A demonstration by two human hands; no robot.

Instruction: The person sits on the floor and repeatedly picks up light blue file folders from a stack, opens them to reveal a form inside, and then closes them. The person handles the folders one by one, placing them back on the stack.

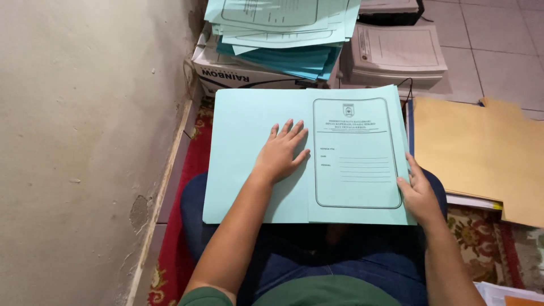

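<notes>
The light blue folder (pixel 306 156) lay across my lap, printed flap facing up. My left hand (pixel 280 153) pressed flat on it, fingers spread, gripping nothing, apparently to steady it. My right hand (pixel 419 195) held its right edge. A tan folder pile (pixel 481 156) lay just beside.

L hand (pixel 281 152) flat, R hand (pixel 418 195) curled

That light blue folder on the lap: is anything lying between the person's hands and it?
Nothing visible does. The left hand lies flat, fingers spread, directly on the light blue folder. The right hand grips its right edge, bare skin on paper.
</notes>
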